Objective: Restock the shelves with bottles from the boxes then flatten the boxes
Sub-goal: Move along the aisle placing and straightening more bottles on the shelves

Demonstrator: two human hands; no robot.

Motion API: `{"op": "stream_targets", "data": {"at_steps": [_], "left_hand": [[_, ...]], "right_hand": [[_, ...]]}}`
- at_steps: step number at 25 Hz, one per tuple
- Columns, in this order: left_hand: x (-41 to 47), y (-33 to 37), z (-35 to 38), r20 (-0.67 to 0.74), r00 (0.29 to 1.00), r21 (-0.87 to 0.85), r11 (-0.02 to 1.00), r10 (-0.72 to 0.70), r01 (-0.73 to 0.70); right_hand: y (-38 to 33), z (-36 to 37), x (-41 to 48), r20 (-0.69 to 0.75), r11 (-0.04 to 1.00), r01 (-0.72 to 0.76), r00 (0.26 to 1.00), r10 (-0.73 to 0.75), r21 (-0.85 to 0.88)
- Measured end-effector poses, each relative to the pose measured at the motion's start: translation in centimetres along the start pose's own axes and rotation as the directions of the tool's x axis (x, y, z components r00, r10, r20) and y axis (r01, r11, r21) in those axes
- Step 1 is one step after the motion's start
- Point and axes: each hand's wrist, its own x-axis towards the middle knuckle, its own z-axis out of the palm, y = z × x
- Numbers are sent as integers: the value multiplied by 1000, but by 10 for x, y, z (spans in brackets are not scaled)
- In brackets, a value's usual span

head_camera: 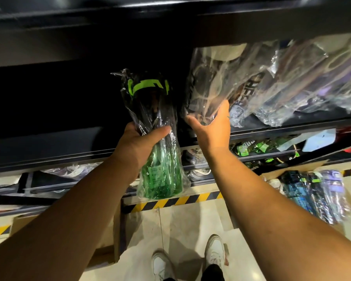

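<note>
Plainly, the left hand [142, 139] gripping the slick-wrapped green bottle [160, 173] could drop it, while the spread right hand [211, 127] pressing the shelved bottles [251, 82] may topple them.

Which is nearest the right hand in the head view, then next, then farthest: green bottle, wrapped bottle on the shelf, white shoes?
1. The wrapped bottle: on the shelf, touched by the right hand.
2. The green bottle: just to the left, held by the left hand.
3. The white shoes: down on the floor, farthest.

Left hand [138, 145] grips, right hand [211, 128] spread open, both raised.
</note>
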Motion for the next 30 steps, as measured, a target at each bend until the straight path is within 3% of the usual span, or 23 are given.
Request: {"op": "stream_targets", "data": {"at_steps": [6,10,12,14,18,22,24,27,30], "left_hand": [[7,10,-3,-34,998,-13,998,62,-62],[13,21,-7,-129,988,15,997,83,-81],[16,24,-4,-192,969,36,988,156,-152],[21,23,-2,-231,939,-53,961,254,-273],[30,24,9,-336,869,-166,885,363,-434],[36,21,16,-486,681,63,799,548,-598],[37,14,19,-480,636,131,767,604,-629],[37,-4,25,-390,676,168,770,625,-615],[44,-31,19,-257,812,130,851,525,-509]], "right_hand": [[6,-3,-9,20,996,-62,998,61,63],[21,-3,-20,-19,994,-28,999,30,103],[31,-5,-26,-13,997,0,1000,1,76],[36,-6,-29,-2,997,14,1000,-14,81],[38,-4,-28,7,995,37,999,-38,93],[41,-3,-28,17,995,68,997,-69,78],[41,-3,-27,17,994,97,995,-97,46],[40,0,-28,23,994,110,994,-110,17],[39,2,-28,2,994,106,994,-106,-1]]}}
